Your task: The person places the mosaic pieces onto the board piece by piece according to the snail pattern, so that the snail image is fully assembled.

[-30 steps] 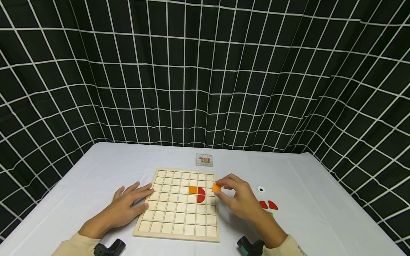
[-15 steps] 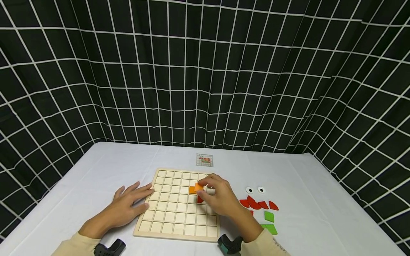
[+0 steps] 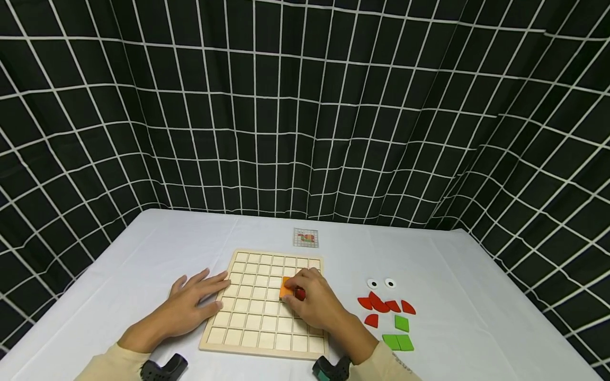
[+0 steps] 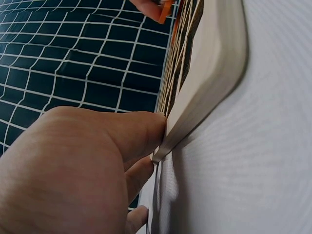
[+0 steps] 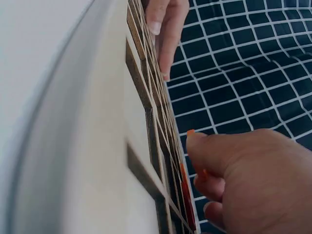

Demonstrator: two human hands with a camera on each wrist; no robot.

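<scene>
In the head view a pale wooden grid board [image 3: 238, 338] lies on the white table. My right hand [image 3: 316, 301] pinches an orange square tile [image 3: 286, 292] between thumb and fingers, low over the board's middle. Its lower corner also shows at the top of the left wrist view, as an orange tile [image 4: 165, 12]. A red piece [image 3: 301, 295] on the board is partly covered by the right hand. Fingers spread, my left hand [image 3: 195, 304] rests against the board's left edge; in the left wrist view its thumb [image 4: 146, 129] touches the rim.
Right of the board lie two white eye discs [image 3: 372, 284], several red pieces [image 3: 379, 304] and green tiles [image 3: 402, 323]. A small picture card [image 3: 306, 238] lies behind the board. A black curtain with white grid lines [image 3: 305, 116] encloses the table.
My right hand has carried the orange tile leftward from the board's right edge to near the other orange tile, then slightly nearer the wearer. The left hand stays in place.
</scene>
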